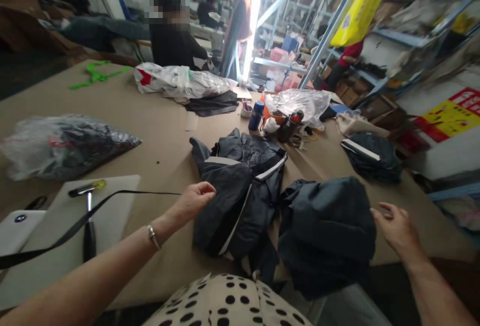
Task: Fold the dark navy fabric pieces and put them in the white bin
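My left hand (197, 198), a bracelet on its wrist, is closed in a pinch beside a dark garment with pale stripes (234, 201). A black strap (123, 192) runs from the left edge up to this hand, and its end is hidden at the fingers. Out to the right, my right hand (393, 226) has its fingers curved and apart, close to the right edge of a dark fabric bundle (326, 226). Nothing shows between those fingers. The bundle lies against the striped garment and hangs over the table's front edge.
A hammer (89, 221) lies on a white board (127, 186) at left, near a plastic-wrapped bundle (67, 146). A blue bottle (256, 115) and a dark bottle (290, 126) stand behind the garment. Another folded dark garment (371, 157) lies right. People are in the background.
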Motion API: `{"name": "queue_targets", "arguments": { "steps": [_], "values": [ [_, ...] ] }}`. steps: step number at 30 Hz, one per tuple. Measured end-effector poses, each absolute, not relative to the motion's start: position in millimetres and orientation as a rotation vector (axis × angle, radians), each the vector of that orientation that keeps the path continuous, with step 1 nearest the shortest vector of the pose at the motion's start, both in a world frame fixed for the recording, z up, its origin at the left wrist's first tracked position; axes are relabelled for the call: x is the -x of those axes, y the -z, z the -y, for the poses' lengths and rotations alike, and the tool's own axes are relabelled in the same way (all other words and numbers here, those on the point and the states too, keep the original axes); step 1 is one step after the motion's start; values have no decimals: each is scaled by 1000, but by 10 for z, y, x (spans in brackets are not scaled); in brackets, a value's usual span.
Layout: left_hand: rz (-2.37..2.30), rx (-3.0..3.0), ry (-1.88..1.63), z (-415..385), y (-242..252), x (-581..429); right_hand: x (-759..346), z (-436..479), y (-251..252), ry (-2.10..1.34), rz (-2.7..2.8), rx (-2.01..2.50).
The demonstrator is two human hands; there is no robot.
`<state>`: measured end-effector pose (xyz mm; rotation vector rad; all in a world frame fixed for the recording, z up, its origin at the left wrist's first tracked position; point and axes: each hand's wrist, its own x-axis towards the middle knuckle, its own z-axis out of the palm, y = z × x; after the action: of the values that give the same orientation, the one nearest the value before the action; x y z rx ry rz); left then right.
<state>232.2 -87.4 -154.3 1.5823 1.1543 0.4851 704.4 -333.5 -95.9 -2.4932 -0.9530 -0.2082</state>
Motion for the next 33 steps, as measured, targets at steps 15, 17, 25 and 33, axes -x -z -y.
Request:
{"name": "queue_targets", "arguments": {
  "steps": [15,17,25,33],
  "values": [
    [-1122,-2188,-66,1410,2172,-2763,-4114,1771,2448,-994,982,2025],
    [-1067,-2122,-171,1422,2192,-2723,-4137,1773,2487,-1028,926,1981],
    [-1109,-2108,-284,1519,1762,-2651,-4155,1718,1980,-1181,644,1647],
    [-986,-2375,-169,1221,1471,-2483,-4175,1919,1388,-791,873,1659]
  ]
}}
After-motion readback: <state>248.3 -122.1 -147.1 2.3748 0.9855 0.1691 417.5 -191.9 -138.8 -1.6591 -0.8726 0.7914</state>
